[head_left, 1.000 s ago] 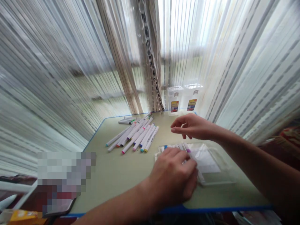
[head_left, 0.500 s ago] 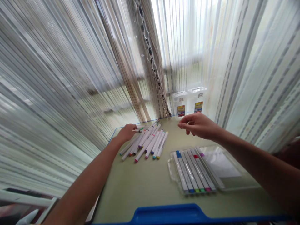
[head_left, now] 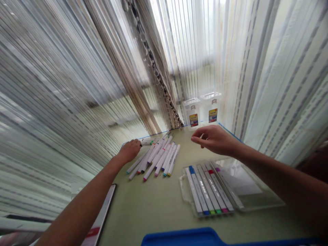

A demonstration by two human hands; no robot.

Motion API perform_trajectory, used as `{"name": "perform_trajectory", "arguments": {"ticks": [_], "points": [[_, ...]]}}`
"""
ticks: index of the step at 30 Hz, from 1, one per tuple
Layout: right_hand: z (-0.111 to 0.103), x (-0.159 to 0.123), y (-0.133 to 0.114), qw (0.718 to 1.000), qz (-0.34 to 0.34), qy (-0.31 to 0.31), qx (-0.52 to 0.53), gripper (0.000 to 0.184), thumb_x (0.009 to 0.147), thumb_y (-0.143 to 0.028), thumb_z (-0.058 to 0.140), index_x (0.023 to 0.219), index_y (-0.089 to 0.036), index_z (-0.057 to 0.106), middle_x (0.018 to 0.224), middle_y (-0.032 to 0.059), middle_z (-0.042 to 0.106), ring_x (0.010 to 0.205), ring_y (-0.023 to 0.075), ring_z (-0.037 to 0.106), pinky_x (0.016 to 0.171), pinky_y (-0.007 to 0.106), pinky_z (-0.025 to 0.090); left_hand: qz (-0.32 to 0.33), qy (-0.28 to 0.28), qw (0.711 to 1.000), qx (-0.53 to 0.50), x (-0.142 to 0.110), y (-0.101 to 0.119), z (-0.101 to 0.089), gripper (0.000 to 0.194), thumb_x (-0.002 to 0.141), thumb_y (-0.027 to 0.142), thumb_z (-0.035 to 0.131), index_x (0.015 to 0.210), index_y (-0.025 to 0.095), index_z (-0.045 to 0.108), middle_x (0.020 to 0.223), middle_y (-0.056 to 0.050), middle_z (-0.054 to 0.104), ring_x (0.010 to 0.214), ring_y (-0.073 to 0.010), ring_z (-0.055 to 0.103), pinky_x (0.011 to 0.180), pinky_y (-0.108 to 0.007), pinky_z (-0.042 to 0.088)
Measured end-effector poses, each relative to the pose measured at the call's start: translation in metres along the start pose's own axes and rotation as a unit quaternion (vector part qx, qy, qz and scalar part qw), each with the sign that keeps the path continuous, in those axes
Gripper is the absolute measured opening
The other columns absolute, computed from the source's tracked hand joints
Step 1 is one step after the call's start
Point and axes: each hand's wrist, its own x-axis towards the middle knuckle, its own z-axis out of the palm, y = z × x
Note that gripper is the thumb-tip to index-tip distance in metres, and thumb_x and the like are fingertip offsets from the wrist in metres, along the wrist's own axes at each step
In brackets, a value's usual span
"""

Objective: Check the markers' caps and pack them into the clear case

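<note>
At the left end of a loose pile of white markers (head_left: 159, 157) is my left hand (head_left: 131, 150). Its fingers are curled round what looks like a marker; only a dark end shows at the fingertips, and the palm hides the rest. My right hand (head_left: 212, 139) hovers over the far right part of the table. Its thumb and forefinger come together in a loose pinch, with nothing visible between them. Below it lies an open clear plastic case (head_left: 185, 191), its left half holding a row of grey-white markers (head_left: 208, 188) with coloured ends.
Two clear cases with yellow labels (head_left: 213, 115) stand at the table's back edge. The greenish tabletop (head_left: 143, 208) has a blue handle (head_left: 179, 237) at the front. A dark-edged board (head_left: 109, 201) is at the left. Striped curtains (head_left: 77, 85) hang close behind.
The view has shifted slightly. My left hand has drawn a little left, away from the pile, and the black-ended marker at its fingers shows less. My right hand stays about where it was.
</note>
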Motion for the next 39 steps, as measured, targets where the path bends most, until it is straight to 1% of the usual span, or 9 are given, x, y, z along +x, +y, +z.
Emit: {"name": "perform_trajectory", "arguments": {"ticks": [4,6,10,13,18,23,28,32,39], "points": [[0.0,-0.001,-0.004,1.0,-0.01,-0.005,-0.011,0.019,0.086,-0.03,0.064,0.08,-0.015,0.074,0.062,0.0029,0.07,0.052,0.0145,0.066,0.054,0.026,0.047,0.0,0.071,0.985,-0.157,-0.003,0.037,-0.014,0.033,0.096,0.036,0.06,0.122,0.016,0.061,0.121,-0.01,0.063,0.103,-0.0234,0.064,0.088,-0.044,0.055],[0.001,-0.001,-0.005,1.0,-0.014,-0.01,-0.005,0.02,0.087,-0.031,0.064,0.08,-0.015,0.074,0.06,0.0023,0.069,0.052,0.0139,0.065,0.053,0.025,0.047,0.022,0.081,0.96,-0.266,-0.004,0.073,-0.01,0.034,0.103,0.037,0.041,0.107,0.012,0.064,0.101,-0.009,0.066,0.094,-0.0208,0.063,0.088,-0.038,0.053],[0.004,-0.002,-0.007,0.997,-0.014,-0.049,0.062,0.032,0.09,-0.042,0.061,0.078,-0.013,0.071,0.058,0.0026,0.065,0.05,0.0123,0.062,0.048,0.023,0.045,0.071,0.053,0.872,-0.482,-0.012,0.148,0.018,0.041,0.1,0.045,0.038,0.102,0.013,0.064,0.088,-0.006,0.063,0.081,-0.0156,0.06,0.078,-0.029,0.051],[0.01,-0.003,-0.005,0.982,0.009,-0.092,0.163,0.044,0.094,-0.049,0.052,0.08,-0.012,0.069,0.069,0.0064,0.068,0.052,0.0123,0.062,0.043,0.022,0.044,0.075,0.035,0.792,-0.605,-0.022,0.177,0.037,0.039,0.095,0.049,0.048,0.1,0.014,0.064,0.084,-0.005,0.062,0.074,-0.0132,0.057,0.068,-0.025,0.047],[0.023,-0.006,-0.001,0.957,0.054,-0.142,0.248,0.052,0.098,-0.051,0.041,0.085,-0.01,0.069,0.076,0.0084,0.07,0.055,0.0123,0.062,0.044,0.022,0.043,0.036,0.024,0.682,-0.73,-0.031,0.171,0.053,0.036,0.084,0.047,0.071,0.101,0.016,0.066,0.08,-0.003,0.064,0.068,-0.0116,0.055,0.06,-0.022,0.041],[0.029,-0.01,-0.004,0.949,0.061,-0.21,0.227,0.046,0.095,-0.054,0.052,0.084,-0.011,0.066,0.074,0.0055,0.068,0.059,0.0125,0.062,0.047,0.021,0.045,0.018,0.02,0.625,-0.78,-0.031,0.165,0.067,0.032,0.081,0.04,0.078,0.099,0.015,0.07,0.081,-0.004,0.068,0.063,-0.0097,0.053,0.058,-0.021,0.039],[0.032,-0.011,-0.006,0.942,0.048,-0.238,0.23,0.045,0.093,-0.056,0.056,0.083,-0.013,0.063,0.071,0.0042,0.066,0.056,0.0104,0.058,0.049,0.021,0.043,0.022,0.014,0.608,-0.794,-0.033,0.17,0.072,0.026,0.086,0.037,0.073,0.099,0.015,0.072,0.085,-0.005,0.07,0.064,-0.0098,0.055,0.059,-0.022,0.04],[0.034,-0.012,-0.004,0.947,0.064,-0.205,0.238,0.042,0.09,-0.054,0.063,0.077,-0.014,0.06,0.063,0.0,0.061,0.051,0.0082,0.052,0.046,0.02,0.04,0.025,0.011,0.598,-0.801,-0.032,0.167,0.072,0.026,0.09,0.037,0.068,0.101,0.014,0.073,0.089,-0.007,0.07,0.069,-0.0107,0.056,0.058,-0.021,0.041],[0.035,-0.015,-0.006,0.961,0.077,-0.147,0.221,0.039,0.086,-0.052,0.069,0.076,-0.015,0.06,0.061,-0.0019,0.058,0.05,0.0086,0.054,0.045,0.021,0.042,0.037,0.064,0.62,-0.781,-0.027,0.165,0.072,0.02,0.087,0.03,0.07,0.098,0.012,0.071,0.082,-0.004,0.068,0.06,-0.0081,0.053,0.053,-0.02,0.041]]}}
